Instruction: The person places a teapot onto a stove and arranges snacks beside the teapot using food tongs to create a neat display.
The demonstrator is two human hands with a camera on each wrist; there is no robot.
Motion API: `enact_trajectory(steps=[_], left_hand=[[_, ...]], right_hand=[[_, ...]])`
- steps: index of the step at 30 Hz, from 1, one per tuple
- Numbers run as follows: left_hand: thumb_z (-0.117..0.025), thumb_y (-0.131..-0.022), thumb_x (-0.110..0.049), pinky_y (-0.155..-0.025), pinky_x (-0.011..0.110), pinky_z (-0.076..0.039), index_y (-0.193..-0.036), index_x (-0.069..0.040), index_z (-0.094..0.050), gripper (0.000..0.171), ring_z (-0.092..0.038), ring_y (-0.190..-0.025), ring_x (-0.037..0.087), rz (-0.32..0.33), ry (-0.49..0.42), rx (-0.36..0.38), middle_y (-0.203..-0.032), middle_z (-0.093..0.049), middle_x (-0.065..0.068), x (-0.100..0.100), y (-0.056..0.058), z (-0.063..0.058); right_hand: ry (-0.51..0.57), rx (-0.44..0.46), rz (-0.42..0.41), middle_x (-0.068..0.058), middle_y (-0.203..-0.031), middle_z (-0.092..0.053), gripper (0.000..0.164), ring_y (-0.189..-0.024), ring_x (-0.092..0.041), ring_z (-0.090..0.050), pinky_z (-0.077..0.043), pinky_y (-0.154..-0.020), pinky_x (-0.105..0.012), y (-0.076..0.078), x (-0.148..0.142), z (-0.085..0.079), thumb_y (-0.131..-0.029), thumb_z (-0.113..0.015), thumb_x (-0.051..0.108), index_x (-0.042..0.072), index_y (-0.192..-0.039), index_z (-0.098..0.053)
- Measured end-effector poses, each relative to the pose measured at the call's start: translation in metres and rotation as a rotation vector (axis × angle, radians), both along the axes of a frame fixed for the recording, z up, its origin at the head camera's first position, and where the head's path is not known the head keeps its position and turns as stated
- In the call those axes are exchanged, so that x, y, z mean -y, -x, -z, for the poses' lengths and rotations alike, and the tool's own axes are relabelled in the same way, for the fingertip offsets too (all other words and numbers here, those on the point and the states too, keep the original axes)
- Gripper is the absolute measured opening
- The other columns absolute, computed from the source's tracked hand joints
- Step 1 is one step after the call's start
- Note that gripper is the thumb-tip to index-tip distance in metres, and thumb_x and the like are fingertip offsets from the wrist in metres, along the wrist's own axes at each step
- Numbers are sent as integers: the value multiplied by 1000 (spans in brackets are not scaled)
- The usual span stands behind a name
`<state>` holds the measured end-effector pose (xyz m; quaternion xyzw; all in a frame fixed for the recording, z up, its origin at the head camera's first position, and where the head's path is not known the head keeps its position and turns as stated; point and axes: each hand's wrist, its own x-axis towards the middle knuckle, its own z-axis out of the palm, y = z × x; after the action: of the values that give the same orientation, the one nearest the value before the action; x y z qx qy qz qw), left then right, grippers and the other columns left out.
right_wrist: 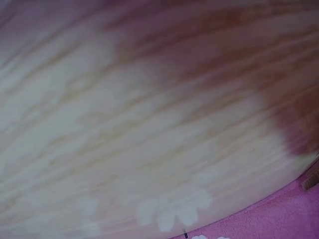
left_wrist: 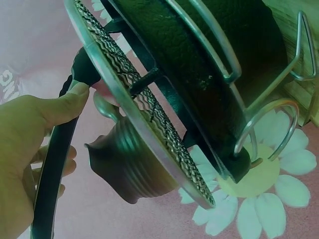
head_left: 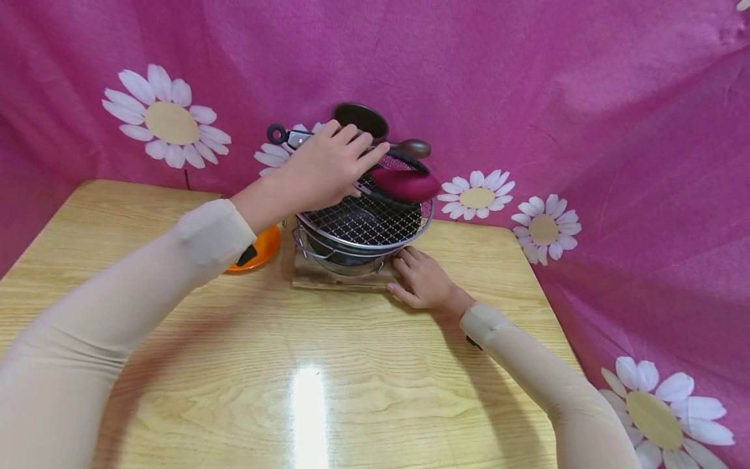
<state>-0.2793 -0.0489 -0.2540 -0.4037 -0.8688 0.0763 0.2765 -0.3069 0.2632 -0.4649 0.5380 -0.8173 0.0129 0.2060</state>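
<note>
My left hand (head_left: 331, 163) holds black-handled tongs (left_wrist: 52, 174) over a round wire grill rack (head_left: 375, 225). At the tongs' black tips is a smooth, dark-red, elongated thing (head_left: 407, 185) resembling a sweet potato, over the rack's right part. Toward the rack's back stands a brown side-handled pot (head_left: 413, 148), its ribbed body visible in the left wrist view. Below the rack is a dark round stove (left_wrist: 199, 74) with wire handles, set on a wooden board (head_left: 328, 281). The right hand (head_left: 424, 280) grips the board's right end, its thumb at the front edge.
An orange plate (head_left: 266, 244) sits left of the stove, partly hidden by the left forearm. The wooden table (head_left: 375, 365) ends against a pink flowered cloth (head_left: 527, 98) at the back and right. The right wrist view is mostly blurred table surface.
</note>
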Motion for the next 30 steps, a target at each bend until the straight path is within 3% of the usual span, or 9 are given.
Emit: enact_trajectory(steps=[7, 30], left_hand=[[-81, -87, -38, -102, 52, -47, -150, -3, -47, 80, -55, -122, 41, -10, 1, -5, -137, -59, 23, 0, 2, 3], [-79, -88, -39, -98, 54, -46, -154, -3, -42, 83, -52, -123, 41, -34, -33, 63, -139, -55, 23, 3, 3, 5]], right_hand=[[48, -20, -30, -15, -102, -61, 62, -99, -34, -57, -50, -91, -46, 0, 2, 0, -105, -31, 53, 0, -102, -62], [60, -4, 10, -15, -104, -64, 68, -101, -33, -59, -51, -92, -46, -3, 4, 0, -103, -30, 57, -2, -106, -64]])
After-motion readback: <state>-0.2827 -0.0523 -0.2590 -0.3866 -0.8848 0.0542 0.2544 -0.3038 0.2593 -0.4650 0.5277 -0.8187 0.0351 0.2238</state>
